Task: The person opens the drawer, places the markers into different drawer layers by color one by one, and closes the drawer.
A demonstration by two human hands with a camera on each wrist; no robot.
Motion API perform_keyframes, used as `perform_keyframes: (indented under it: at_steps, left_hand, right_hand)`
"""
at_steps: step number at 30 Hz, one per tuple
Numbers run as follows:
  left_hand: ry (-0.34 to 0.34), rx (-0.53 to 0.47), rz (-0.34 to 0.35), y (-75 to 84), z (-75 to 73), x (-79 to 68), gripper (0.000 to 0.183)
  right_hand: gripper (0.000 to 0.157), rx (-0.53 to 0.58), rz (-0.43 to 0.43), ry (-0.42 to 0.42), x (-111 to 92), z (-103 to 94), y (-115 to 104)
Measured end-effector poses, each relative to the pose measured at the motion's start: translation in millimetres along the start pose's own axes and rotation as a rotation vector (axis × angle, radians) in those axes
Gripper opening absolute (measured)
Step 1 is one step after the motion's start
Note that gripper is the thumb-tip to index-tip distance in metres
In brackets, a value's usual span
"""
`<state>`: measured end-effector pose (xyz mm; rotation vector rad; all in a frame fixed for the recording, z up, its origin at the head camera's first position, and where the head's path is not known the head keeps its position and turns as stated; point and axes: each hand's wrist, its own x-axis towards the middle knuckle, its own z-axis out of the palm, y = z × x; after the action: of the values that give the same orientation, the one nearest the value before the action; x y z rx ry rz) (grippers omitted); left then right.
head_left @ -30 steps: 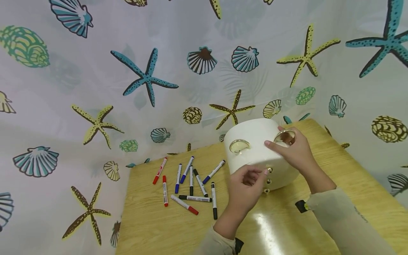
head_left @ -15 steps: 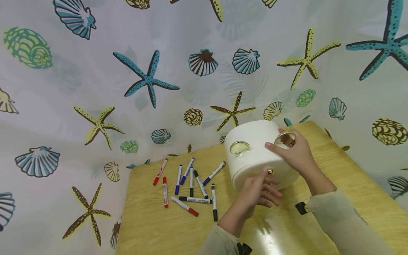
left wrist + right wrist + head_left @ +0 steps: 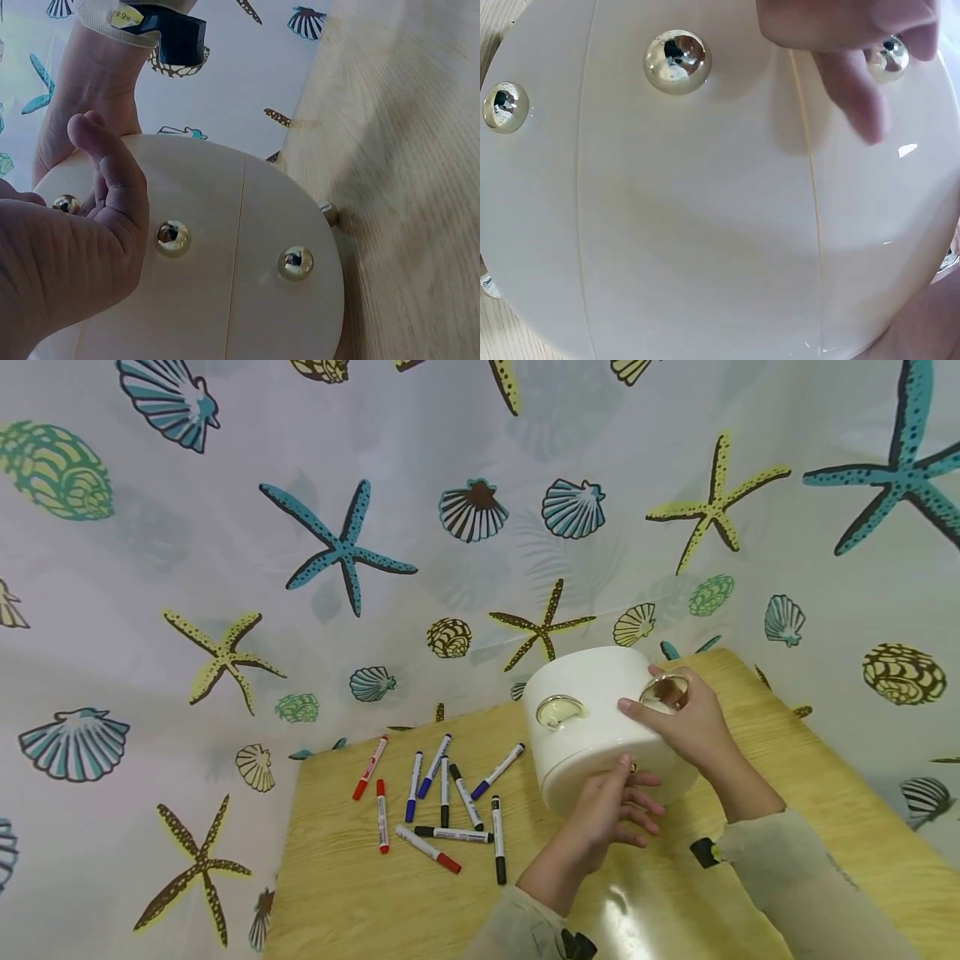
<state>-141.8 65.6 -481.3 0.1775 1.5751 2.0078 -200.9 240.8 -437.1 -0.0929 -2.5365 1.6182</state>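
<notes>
A white rounded drawer box (image 3: 592, 697) sits on the table, with shiny gold knobs and thin seams on its flat face. My right hand (image 3: 693, 718) grips the box at its gold-rimmed ring (image 3: 665, 693), thumb laid over the white side. At the upper knob (image 3: 633, 767), the thumb and index finger of my left hand (image 3: 592, 814) meet, with the other fingers spread loosely below. In the left wrist view, that knob (image 3: 66, 204) shows between the fingers, while the middle knob (image 3: 173, 238) and another knob (image 3: 295, 262) are untouched.
Several red, blue and black markers (image 3: 453, 835) lie scattered on the wooden table (image 3: 337, 893), left of the box. A second gold-rimmed ring (image 3: 558, 712) is on the box's left. Behind hangs a white curtain (image 3: 405, 443) printed with shells and starfish.
The left hand's fingers were curled beside the knobs a second ago; they have since spread out below the upper knob and now cover the lower ones. The right hand keeps its grip.
</notes>
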Motion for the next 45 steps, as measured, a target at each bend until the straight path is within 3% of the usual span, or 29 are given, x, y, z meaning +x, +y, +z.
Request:
perform_keyframes:
  at_steps: [10, 17, 32, 45]
  left_hand:
    - [0.062, -0.071, -0.028, -4.9, 8.6, 4.2, 0.069]
    - [0.102, -0.125, -0.042, -5.7, 16.1, 7.8, 0.056]
    - [0.183, -0.106, -0.044, -4.1, 25.0, 4.1, 0.05]
    - [0.189, -0.076, -0.052, -9.3, 32.1, -9.1, 0.046]
  right_hand:
    - [0.074, -0.019, -0.026, 0.006, 0.0, 0.7, 0.8]
    - [0.075, -0.012, -0.01, -0.017, 0.6, -1.5, -0.3]
    - [0.072, -0.048, -0.022, -0.097, 2.3, -8.4, -2.4]
    - [0.073, -0.072, -0.03, -0.16, 6.2, -17.2, 2.3]
